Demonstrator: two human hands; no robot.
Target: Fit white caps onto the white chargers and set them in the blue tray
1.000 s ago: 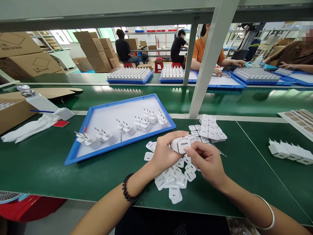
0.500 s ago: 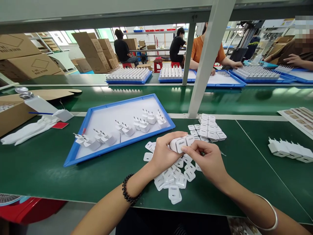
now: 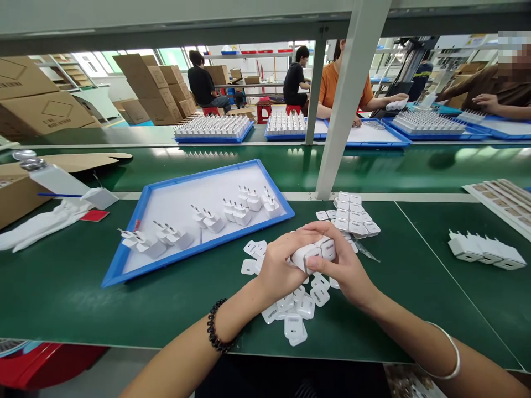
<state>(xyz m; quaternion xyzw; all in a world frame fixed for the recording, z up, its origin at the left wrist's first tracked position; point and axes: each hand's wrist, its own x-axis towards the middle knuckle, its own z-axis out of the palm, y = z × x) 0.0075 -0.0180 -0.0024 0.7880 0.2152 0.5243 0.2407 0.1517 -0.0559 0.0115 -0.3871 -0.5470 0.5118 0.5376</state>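
Pinching a white charger [image 3: 307, 256] between them, the left hand [image 3: 279, 264] and the right hand [image 3: 346, 268] meet just above the green mat [image 3: 83, 287]. Both are clasped on that one piece. The left fingers curl over its top and the right thumb presses against its near face, a two-sided hold that seems meant to keep the small block from twisting.

It hangs directly over a loose heap of white shells [image 3: 295, 312] spilled on the mat, which looks like a way to keep the supply within easy reach of either hand. Just beyond the knuckles sits a tidier stack of shells [image 3: 352, 218], squared up near the foot of the grey post [image 3: 348, 99].

To the left lies a blue tray [image 3: 124, 264], angled toward the person. In it a few plugs [image 3: 232, 210] stand prongs-up in pairs, apparently so they rest steady on their flat backs. A row of chargers [image 3: 483, 251] lies well apart on the right. Across the belt, a co-worker's hand [image 3: 396, 102] is busy at another tray.
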